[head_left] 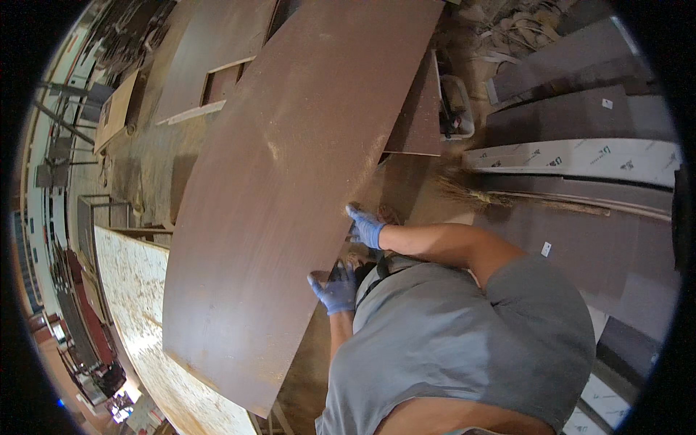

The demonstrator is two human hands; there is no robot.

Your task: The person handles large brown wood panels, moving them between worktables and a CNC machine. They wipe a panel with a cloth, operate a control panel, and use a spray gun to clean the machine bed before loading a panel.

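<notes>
— What are your hands doing?
— Both blue-gloved; my left hand [335, 288] and right hand [366, 227] have fingers clenched on the near edge of the big brown board [283, 188], which lies slanted over the pale speckled bench [138, 290].
— Next?
— I judge it is mid-shift; a steady, even push.

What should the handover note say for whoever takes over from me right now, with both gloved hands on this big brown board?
Left hand: blue glove, closed on the near edge of the large brown board.
Right hand: blue glove, gripping the same edge a little further up.
Things: the board is dusty and overlaps a pale chipboard sheet on its left. A broom lies to the right, beside stacked dark panels.
Done: the board is held in both hands.
Left: it has not been released. Whether it rests flat or is lifted cannot be told.
</notes>
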